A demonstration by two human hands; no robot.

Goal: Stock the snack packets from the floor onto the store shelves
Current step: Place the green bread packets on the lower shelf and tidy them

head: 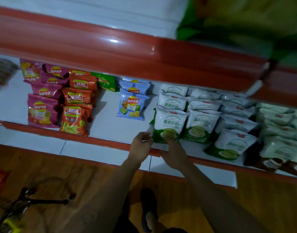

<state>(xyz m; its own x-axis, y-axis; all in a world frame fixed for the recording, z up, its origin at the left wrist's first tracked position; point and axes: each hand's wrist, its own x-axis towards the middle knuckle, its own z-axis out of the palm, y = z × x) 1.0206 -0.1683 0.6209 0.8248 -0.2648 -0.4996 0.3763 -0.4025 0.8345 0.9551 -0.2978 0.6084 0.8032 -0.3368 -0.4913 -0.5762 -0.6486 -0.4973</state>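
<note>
A white-and-green snack packet point(169, 122) stands at the front of its row on the white lower shelf point(109, 125). My left hand point(141, 146) has curled fingers that pinch the packet's lower left corner. My right hand point(173, 153) lies against the packet's bottom edge, its fingers reaching onto the green part. More white-and-green packets point(202, 125) fill rows to the right. To the left on the same shelf stand light blue chip packets point(132, 105), orange packets point(76, 115) and pink packets point(42, 110).
The shelf's red front lip point(100, 140) runs under my hands, and a red-edged upper shelf point(144, 54) hangs above. A blurred green bag point(228, 27) sits top right. On the wooden floor point(94, 182) lies a basket with black handles point(35, 201). My foot point(148, 209) is below.
</note>
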